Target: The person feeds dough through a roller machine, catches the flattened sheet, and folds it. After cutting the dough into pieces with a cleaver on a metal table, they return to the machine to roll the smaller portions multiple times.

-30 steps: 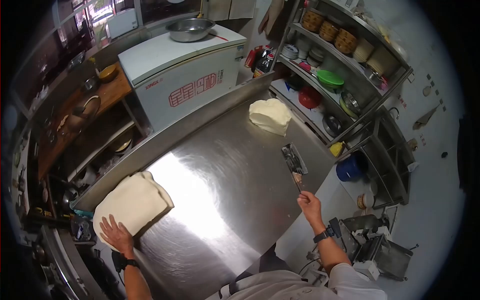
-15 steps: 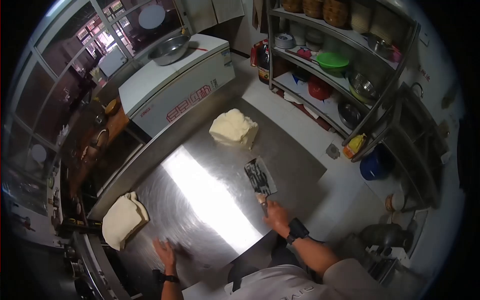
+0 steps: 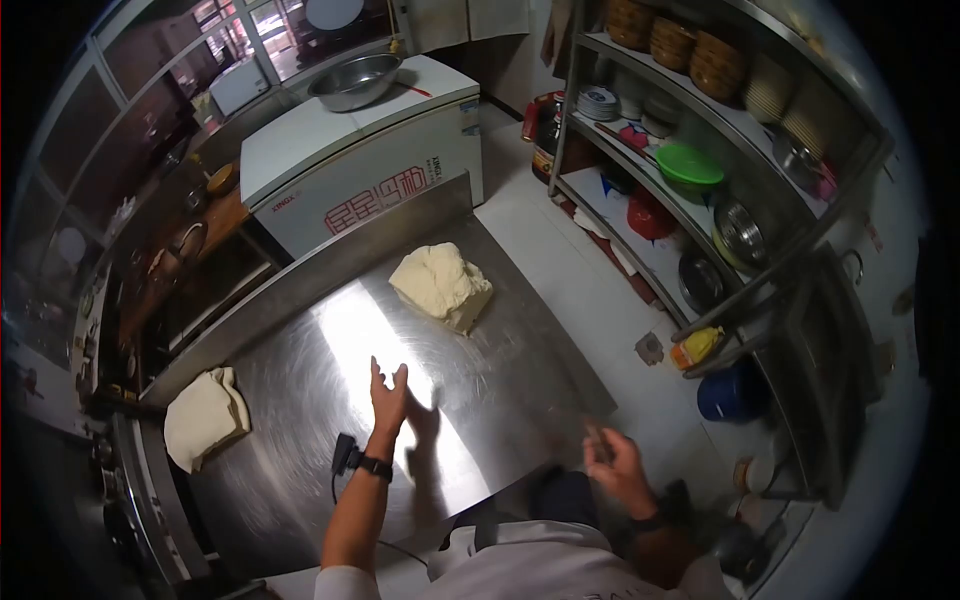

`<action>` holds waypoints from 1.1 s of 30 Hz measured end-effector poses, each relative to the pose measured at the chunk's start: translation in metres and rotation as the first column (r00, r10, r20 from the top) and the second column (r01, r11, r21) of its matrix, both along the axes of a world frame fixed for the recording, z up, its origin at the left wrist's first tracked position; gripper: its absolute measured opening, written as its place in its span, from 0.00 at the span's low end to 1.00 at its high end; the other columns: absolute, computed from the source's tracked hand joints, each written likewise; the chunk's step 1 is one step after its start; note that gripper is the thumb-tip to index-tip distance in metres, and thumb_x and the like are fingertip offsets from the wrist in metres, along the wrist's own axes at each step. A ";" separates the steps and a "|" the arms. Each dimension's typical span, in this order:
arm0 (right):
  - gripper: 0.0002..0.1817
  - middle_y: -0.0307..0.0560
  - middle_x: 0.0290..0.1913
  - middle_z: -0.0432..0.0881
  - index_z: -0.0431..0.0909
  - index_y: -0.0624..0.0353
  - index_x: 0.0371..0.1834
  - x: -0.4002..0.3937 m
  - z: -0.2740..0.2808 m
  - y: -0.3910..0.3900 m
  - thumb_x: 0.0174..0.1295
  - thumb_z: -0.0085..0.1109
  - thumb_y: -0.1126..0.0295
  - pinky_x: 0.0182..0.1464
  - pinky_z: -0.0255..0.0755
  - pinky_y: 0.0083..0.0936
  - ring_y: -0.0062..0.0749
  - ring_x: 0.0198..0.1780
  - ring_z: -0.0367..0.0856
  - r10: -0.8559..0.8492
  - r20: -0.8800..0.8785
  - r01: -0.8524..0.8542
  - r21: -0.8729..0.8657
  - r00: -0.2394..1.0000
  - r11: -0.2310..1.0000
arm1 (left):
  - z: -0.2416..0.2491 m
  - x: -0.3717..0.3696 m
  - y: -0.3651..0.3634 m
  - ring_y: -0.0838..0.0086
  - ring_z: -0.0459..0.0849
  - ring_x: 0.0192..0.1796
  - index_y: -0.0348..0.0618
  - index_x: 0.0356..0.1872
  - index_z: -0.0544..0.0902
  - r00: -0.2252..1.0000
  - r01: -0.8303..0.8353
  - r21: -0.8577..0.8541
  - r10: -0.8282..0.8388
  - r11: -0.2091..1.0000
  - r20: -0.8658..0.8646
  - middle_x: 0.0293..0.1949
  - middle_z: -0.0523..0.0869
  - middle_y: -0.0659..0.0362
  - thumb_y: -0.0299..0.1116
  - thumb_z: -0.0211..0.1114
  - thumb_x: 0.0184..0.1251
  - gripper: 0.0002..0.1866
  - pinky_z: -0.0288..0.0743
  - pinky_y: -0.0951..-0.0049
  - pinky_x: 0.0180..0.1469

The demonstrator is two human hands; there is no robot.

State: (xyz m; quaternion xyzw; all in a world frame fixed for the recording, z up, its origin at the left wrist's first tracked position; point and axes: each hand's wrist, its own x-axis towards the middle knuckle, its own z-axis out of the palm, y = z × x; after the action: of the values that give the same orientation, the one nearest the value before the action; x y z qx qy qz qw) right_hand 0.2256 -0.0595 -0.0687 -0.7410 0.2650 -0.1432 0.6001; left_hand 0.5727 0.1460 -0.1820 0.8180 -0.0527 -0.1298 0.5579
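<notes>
My left hand (image 3: 388, 400) is over the middle of the steel table (image 3: 290, 470), its fingers apart and holding nothing. Beyond it, toward the back, sits a thick pale block of dough (image 3: 440, 285). A flatter, folded piece of dough (image 3: 205, 418) lies at the table's left end. Off the table's front right edge, my right hand (image 3: 618, 470) is closed around the brown handle of the scraper (image 3: 598, 438); the blade is too blurred to make out.
Behind the table stands a white chest freezer (image 3: 360, 150) with a metal bowl (image 3: 357, 84) on top. To the right is a metal rack (image 3: 640, 235) holding steamers, plates and bowls. A blue bucket (image 3: 733, 394) and a yellow bag (image 3: 697, 347) are near its foot.
My left hand has moved from the front left to the table's middle. My right hand has drawn the scraper back off the table to the right. The view has shifted.
</notes>
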 end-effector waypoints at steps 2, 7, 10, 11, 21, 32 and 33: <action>0.13 0.42 0.27 0.80 0.77 0.67 0.47 -0.020 0.021 -0.043 0.60 0.58 0.73 0.35 0.74 0.25 0.21 0.30 0.79 -0.035 -0.002 0.034 0.255 0.999 0.966 | 0.002 0.007 -0.053 0.48 0.68 0.69 0.28 0.74 0.51 1.000 -0.015 0.003 0.015 1.000 0.019 0.68 0.64 0.31 0.51 0.68 0.63 0.51 0.63 0.59 0.69; 0.09 0.40 0.23 0.78 0.78 0.63 0.43 -0.050 -0.007 -0.150 0.61 0.58 0.73 0.27 0.71 0.21 0.18 0.22 0.76 -0.163 -0.132 0.166 0.010 0.978 0.986 | -0.002 0.039 -0.169 0.54 0.74 0.64 0.24 0.64 0.63 0.977 -0.130 -0.093 0.143 0.987 0.157 0.60 0.74 0.36 0.53 0.74 0.56 0.47 0.67 0.63 0.66; 0.09 0.41 0.21 0.77 0.77 0.63 0.44 -0.068 -0.039 -0.233 0.63 0.57 0.72 0.24 0.69 0.21 0.21 0.19 0.75 -0.064 -0.053 0.049 -0.249 0.996 0.967 | -0.024 0.056 -0.198 0.57 0.79 0.57 0.27 0.59 0.66 0.888 -0.387 -0.154 0.412 0.909 0.202 0.55 0.79 0.42 0.49 0.80 0.48 0.46 0.73 0.63 0.60; 0.09 0.42 0.21 0.77 0.76 0.63 0.45 -0.071 -0.029 -0.252 0.63 0.57 0.72 0.24 0.70 0.22 0.22 0.19 0.76 -0.071 -0.102 0.061 -0.097 0.992 0.993 | -0.025 0.056 -0.201 0.58 0.80 0.57 0.27 0.58 0.66 0.868 -0.400 -0.157 0.428 0.903 0.250 0.54 0.79 0.43 0.47 0.81 0.47 0.46 0.74 0.63 0.59; 0.14 0.43 0.24 0.78 0.74 0.66 0.52 0.060 0.013 -0.401 0.68 0.54 0.69 0.25 0.72 0.24 0.23 0.20 0.77 0.321 -0.096 -0.326 -0.049 0.942 0.944 | -0.001 0.021 -0.214 0.66 0.83 0.50 0.34 0.55 0.71 0.810 -0.532 -0.176 0.558 0.828 0.181 0.50 0.83 0.50 0.33 0.77 0.51 0.32 0.77 0.67 0.54; 0.16 0.63 0.38 0.81 0.70 0.62 0.57 0.322 0.019 -0.334 0.68 0.53 0.68 0.41 0.74 0.44 0.61 0.39 0.80 0.852 -0.186 -0.779 -0.534 0.488 0.329 | 0.007 0.001 -0.243 0.62 0.78 0.60 0.34 0.73 0.51 0.658 -0.686 -0.362 0.750 0.631 0.062 0.59 0.77 0.45 0.33 0.78 0.51 0.53 0.72 0.66 0.63; 0.15 0.63 0.38 0.80 0.70 0.62 0.56 0.341 0.017 -0.323 0.69 0.52 0.68 0.41 0.74 0.45 0.62 0.39 0.79 0.879 -0.189 -0.787 -0.555 0.437 0.271 | 0.007 0.001 -0.244 0.62 0.78 0.60 0.34 0.72 0.52 0.649 -0.687 -0.397 0.759 0.609 0.041 0.59 0.77 0.45 0.33 0.78 0.50 0.52 0.72 0.66 0.63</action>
State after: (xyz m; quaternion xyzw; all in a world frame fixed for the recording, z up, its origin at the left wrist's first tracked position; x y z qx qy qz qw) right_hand 0.5666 -0.3827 -0.0513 -0.8948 -0.2683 0.0646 0.3510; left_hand 0.5739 -0.0977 -0.1747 0.6654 0.2046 0.2043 0.6882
